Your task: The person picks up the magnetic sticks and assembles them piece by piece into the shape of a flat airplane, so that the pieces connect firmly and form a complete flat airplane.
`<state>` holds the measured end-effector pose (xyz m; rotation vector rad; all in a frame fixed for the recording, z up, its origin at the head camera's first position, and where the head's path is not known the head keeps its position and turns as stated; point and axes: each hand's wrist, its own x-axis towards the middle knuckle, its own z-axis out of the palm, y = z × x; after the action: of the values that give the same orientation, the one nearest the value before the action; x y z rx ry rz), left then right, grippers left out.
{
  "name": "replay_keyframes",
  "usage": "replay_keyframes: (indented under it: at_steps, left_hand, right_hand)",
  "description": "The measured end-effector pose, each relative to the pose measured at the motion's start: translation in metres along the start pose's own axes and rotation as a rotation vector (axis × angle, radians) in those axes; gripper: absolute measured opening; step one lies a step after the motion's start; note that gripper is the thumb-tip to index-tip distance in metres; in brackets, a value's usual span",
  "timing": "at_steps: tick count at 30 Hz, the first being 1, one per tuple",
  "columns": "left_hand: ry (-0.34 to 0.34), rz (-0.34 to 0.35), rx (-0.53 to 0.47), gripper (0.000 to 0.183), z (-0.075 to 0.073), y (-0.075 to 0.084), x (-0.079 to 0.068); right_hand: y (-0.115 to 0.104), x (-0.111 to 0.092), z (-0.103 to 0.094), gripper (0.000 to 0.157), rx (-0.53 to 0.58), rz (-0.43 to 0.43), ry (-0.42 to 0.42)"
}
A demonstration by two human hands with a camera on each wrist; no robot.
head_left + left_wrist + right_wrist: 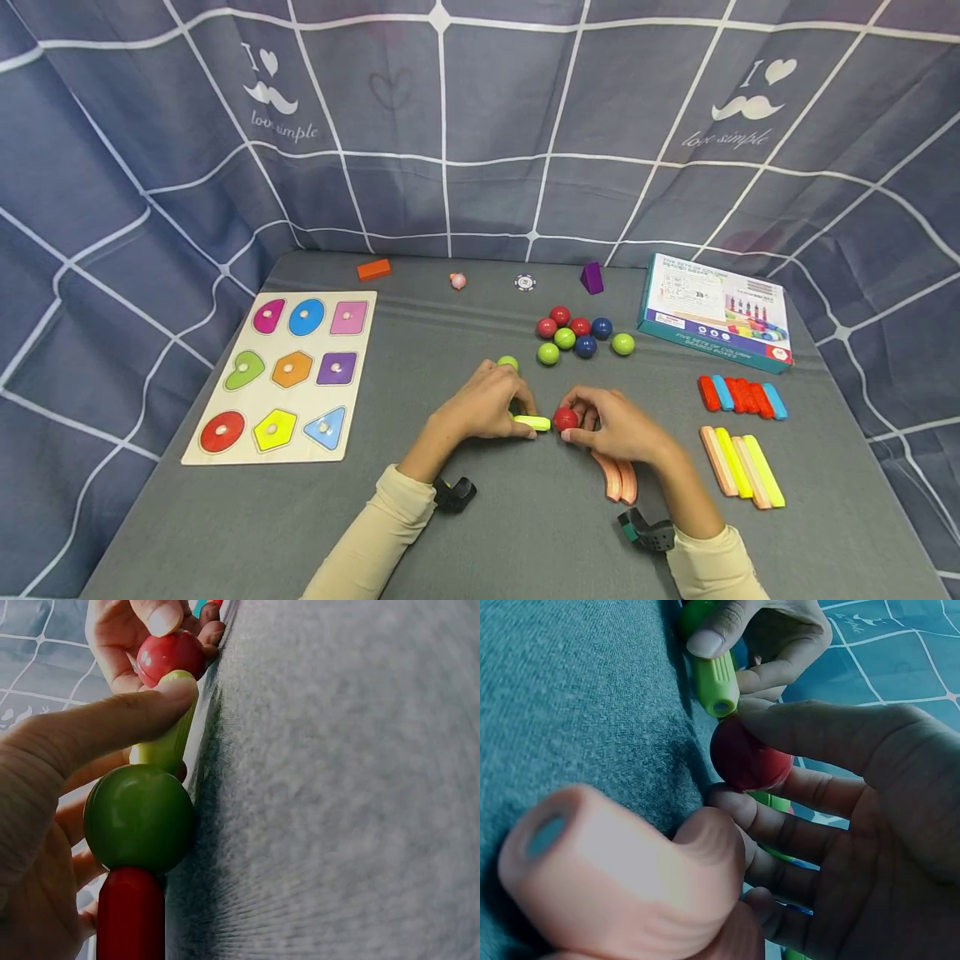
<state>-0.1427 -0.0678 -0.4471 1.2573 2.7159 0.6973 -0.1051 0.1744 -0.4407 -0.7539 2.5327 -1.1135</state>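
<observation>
My left hand (491, 402) pinches a yellow-green ridged stick (532, 422) between thumb and fingers, low over the grey table. My right hand (611, 421) holds a red ball (566, 419) in its fingertips, right at the stick's end. A hole shows in that end of the stick (718, 694) in the right wrist view. By the left palm are a green ball (139, 817) and a red stick (131, 915) lined up behind the yellow-green one. Two curved peach pieces (615, 477) lie beneath the right wrist.
Red, green and blue balls (586, 347) cluster beyond the hands. Straight sticks (742, 467) and short red and blue pieces (742, 397) lie at right, below a box (712, 342). A shape puzzle board (281, 421) lies left. Small items, including an orange block (374, 269), line the back.
</observation>
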Motion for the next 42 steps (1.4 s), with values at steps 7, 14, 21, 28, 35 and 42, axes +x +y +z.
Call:
replay_keyframes:
  at_steps: [7, 14, 21, 28, 35, 42]
  left_hand:
    - [0.035, 0.006, -0.004, 0.020, 0.001, -0.001, -0.002]
    - [0.037, 0.006, -0.025, 0.020, 0.002, -0.001, -0.001]
    - [0.064, 0.028, -0.015, 0.023, -0.002, -0.001, 0.001]
    - [0.256, -0.064, -0.021, 0.029, -0.016, -0.011, 0.003]
    - [0.333, -0.297, -0.053, 0.035, -0.019, -0.029, 0.008]
    - [0.297, -0.411, -0.109, 0.036, -0.005, -0.037, 0.001]
  right_hand:
    - [-0.001, 0.001, 0.004, 0.027, -0.018, -0.010, 0.001]
    - [0.003, -0.001, 0.003, 0.030, -0.008, -0.005, 0.001]
    - [0.011, -0.022, -0.019, 0.026, 0.019, 0.065, 0.026]
    - [0.017, -0.049, -0.029, 0.019, -0.044, 0.179, -0.046]
    - [0.017, -0.060, -0.023, 0.016, -0.069, 0.208, -0.076]
    - [0.013, -0.069, -0.016, 0.018, -0.157, 0.256, -0.024]
